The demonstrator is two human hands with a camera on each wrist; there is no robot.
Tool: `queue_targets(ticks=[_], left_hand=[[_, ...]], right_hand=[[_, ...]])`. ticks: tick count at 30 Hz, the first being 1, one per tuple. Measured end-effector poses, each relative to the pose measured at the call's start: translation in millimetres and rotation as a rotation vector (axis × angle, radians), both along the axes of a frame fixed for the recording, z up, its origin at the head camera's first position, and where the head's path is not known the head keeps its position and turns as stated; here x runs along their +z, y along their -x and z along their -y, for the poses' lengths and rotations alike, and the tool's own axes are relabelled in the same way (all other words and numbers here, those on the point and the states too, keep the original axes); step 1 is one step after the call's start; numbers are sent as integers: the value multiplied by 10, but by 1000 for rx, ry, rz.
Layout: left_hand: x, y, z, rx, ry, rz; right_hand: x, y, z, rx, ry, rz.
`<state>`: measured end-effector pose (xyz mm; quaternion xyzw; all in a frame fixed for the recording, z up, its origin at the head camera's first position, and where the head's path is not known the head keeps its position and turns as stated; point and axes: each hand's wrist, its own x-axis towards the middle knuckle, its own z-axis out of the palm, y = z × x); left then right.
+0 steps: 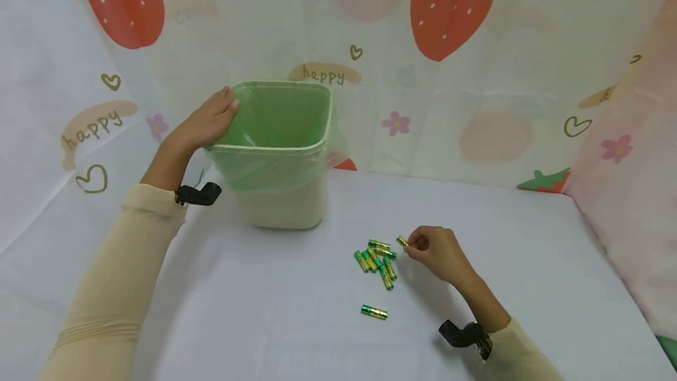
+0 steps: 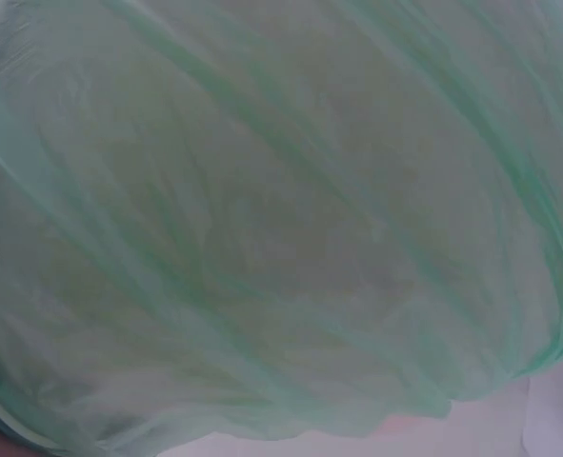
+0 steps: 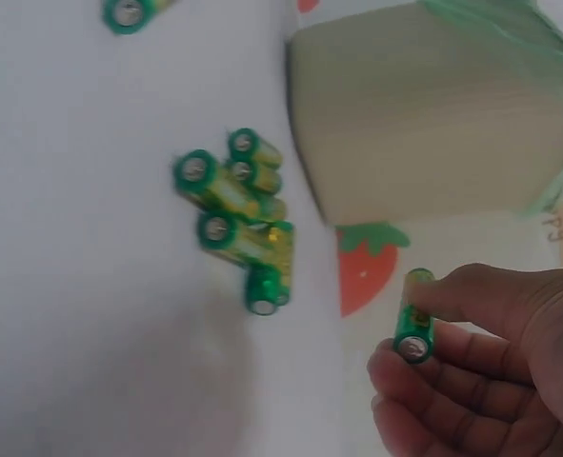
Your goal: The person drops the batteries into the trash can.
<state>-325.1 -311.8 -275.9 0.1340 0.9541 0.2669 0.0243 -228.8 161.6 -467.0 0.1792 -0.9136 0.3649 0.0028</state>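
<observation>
Pinches partly hidden battery (image 3: 414,330) in right hand (image 1: 438,253); rests left hand (image 1: 210,119) on far bin (image 1: 282,201), with fingers too obscured to judge.

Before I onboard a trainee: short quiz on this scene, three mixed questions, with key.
1. Multiple choice: which of the hands holds a battery off the table? A) left B) right C) both
2. True or false: the bin lies on its side.
3. Count: how many lie apart from the cluster of batteries, excluding the held one?

Key:
1. B, the right hand.
2. False; the bin stands upright, left hand at its rim.
3. One.
</observation>
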Motion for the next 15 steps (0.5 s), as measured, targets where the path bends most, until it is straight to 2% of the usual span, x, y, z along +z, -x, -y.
queue_targets(ticks=[6, 10, 15], left_hand=[[-2, 29, -5, 19, -7, -5], [-37, 41, 4, 19, 6, -13], [-26, 40, -9, 19, 19, -28]], right_hand=[[281, 84, 15, 22, -2, -97], [482, 119, 62, 54, -1, -138], [735, 171, 145, 88, 0, -174]])
